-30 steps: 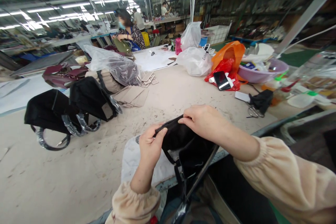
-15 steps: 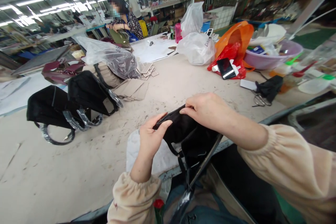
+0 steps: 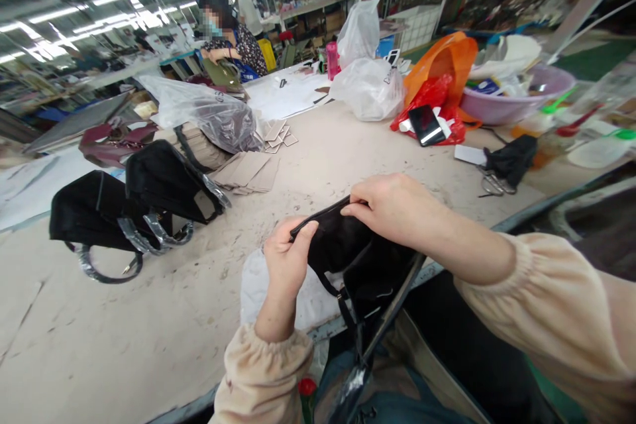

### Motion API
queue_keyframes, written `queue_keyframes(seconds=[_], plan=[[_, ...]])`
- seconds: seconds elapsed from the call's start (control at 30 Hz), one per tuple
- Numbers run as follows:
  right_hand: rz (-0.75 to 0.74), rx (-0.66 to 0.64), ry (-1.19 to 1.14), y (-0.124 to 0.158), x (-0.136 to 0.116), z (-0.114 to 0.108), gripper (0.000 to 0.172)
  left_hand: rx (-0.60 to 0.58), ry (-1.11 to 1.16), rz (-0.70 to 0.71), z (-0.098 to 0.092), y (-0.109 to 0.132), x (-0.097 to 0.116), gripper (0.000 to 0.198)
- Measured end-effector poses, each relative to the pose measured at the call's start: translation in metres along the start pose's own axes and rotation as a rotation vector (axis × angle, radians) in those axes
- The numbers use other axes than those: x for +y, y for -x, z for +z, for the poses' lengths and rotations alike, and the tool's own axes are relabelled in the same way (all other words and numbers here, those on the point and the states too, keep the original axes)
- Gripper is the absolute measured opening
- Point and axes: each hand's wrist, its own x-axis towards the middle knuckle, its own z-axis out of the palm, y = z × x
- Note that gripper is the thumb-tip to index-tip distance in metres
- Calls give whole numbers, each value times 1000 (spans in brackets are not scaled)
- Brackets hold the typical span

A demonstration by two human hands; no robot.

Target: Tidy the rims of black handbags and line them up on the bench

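A black handbag (image 3: pixel 342 245) lies at the table's near edge, over a white sheet (image 3: pixel 261 288). My left hand (image 3: pixel 289 255) pinches the left end of its rim between thumb and fingers. Farther along the same rim, my right hand (image 3: pixel 385 205) grips with thumb and bent fingers. Between the two hands the edge runs nearly straight. A strap with a buckle hangs from the bag toward my lap, and its lower part has clear plastic wrap (image 3: pixel 350 384). The bag's right side is partly hidden by my right wrist.
Two black bags (image 3: pixel 166 179) with plastic-wrapped handles lie to the left. Behind them are stacked beige panels (image 3: pixel 248 171) and a clear plastic bag (image 3: pixel 209 109). A phone (image 3: pixel 426 126), scissors (image 3: pixel 491 183), bottles and a purple basin (image 3: pixel 501 106) stand right. A co-worker (image 3: pixel 228 40) handles an olive bag beyond.
My left thumb has shifted slightly along the rim, and more of the bag's edge shows between my hands. Both hands keep hold of the handbag. The camera view has tilted slightly.
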Motion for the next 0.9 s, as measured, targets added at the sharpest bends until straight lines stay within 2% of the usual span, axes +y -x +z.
queue_keyframes(seconds=[0.23,0.5,0.9], plan=[[17,-3,7,0,0,-1,28,18,-28,42,2,2,0,11],[34,-31,9,-1,0,-2,30,-6,-39,23,1,2,3,12],[44,3,11,-2,0,-1,32,-16,-45,4,1,1,5,14]])
